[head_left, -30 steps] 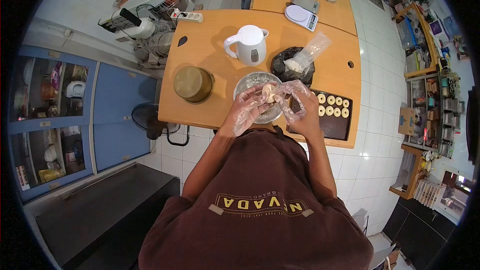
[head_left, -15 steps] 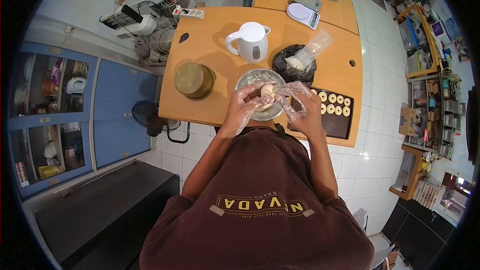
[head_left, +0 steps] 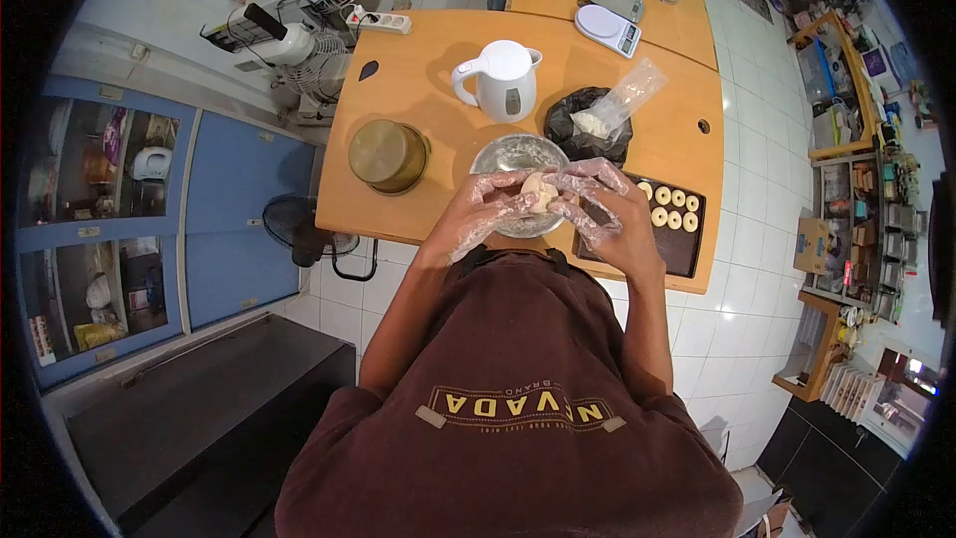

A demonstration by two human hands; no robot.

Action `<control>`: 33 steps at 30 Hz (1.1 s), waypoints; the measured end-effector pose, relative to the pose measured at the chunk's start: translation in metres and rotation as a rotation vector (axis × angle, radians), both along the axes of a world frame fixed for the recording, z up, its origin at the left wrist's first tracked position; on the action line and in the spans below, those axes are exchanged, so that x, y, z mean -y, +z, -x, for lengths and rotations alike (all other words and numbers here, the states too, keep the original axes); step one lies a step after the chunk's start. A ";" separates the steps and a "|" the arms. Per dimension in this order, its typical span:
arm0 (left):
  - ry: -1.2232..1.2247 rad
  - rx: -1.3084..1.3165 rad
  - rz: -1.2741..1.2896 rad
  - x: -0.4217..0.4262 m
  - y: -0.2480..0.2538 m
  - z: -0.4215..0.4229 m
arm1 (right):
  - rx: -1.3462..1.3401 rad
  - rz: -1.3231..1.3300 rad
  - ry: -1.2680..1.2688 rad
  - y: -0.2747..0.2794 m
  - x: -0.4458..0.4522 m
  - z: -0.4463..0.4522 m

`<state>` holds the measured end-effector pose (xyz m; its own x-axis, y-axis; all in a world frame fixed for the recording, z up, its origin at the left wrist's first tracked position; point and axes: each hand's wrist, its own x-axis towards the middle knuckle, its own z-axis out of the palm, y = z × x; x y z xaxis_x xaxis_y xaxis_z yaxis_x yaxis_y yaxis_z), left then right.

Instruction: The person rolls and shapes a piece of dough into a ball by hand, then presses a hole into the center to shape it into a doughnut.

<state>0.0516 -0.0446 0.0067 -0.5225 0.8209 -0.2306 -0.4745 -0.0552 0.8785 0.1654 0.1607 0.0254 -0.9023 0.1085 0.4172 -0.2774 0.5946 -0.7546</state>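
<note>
Currently, at least seven pale dough rings are shaped and set in two rows on the dark rectangular metal tray (the right hand blocks part of this tray, so the full count cannot be confirmed). One small, cream-coloured dough piece is off the tray, positioned between both hands above the near part of the round silver metal bowl. The left hand holds one side of the piece, with its fingers in a narrow curl; the right hand holds the opposite side, fingers bent and lightly spread. Both hands carry a whitish coating. The piece appears to be mid-shaping; whether its centre hole is complete cannot be determined. Judged by the tray, forming and placement are finished for the visible rings only, and this piece remains unplaced. The quantity of dough left in the bowl is not discernible, since the hands cover part of it. Beyond the bowl, a black plastic bag bears a clear bag of white powder.
</note>
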 end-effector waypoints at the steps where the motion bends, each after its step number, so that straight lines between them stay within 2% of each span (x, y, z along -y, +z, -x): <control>1: -0.001 -0.016 -0.011 0.001 -0.002 0.000 | -0.018 -0.020 -0.004 0.000 0.000 0.000; 4: -0.011 -0.055 -0.043 0.002 -0.007 0.001 | 0.068 0.051 0.022 0.005 0.003 -0.004; 9: -0.012 -0.087 -0.042 0.002 -0.007 0.000 | 0.006 0.037 -0.021 -0.013 0.007 -0.006; 15: 0.027 -0.004 -0.118 -0.005 0.009 -0.004 | 0.063 0.150 -0.054 -0.006 0.012 -0.008; 18: 0.047 -0.112 -0.007 0.003 -0.002 0.001 | 0.071 0.109 0.028 0.004 0.005 -0.008; 22: -0.007 -0.090 -0.031 0.006 -0.002 0.003 | 0.069 -0.006 0.097 0.005 -0.002 -0.008; 29: 0.009 -0.057 -0.092 0.008 -0.031 0.003 | 0.067 -0.051 -0.036 -0.018 0.002 -0.013; 31: 0.021 -0.040 -0.070 0.006 -0.026 0.002 | 0.082 -0.068 -0.050 -0.021 0.002 -0.013; 33: 0.032 -0.027 -0.005 0.005 -0.017 0.000 | 0.039 0.056 -0.023 -0.012 0.006 -0.010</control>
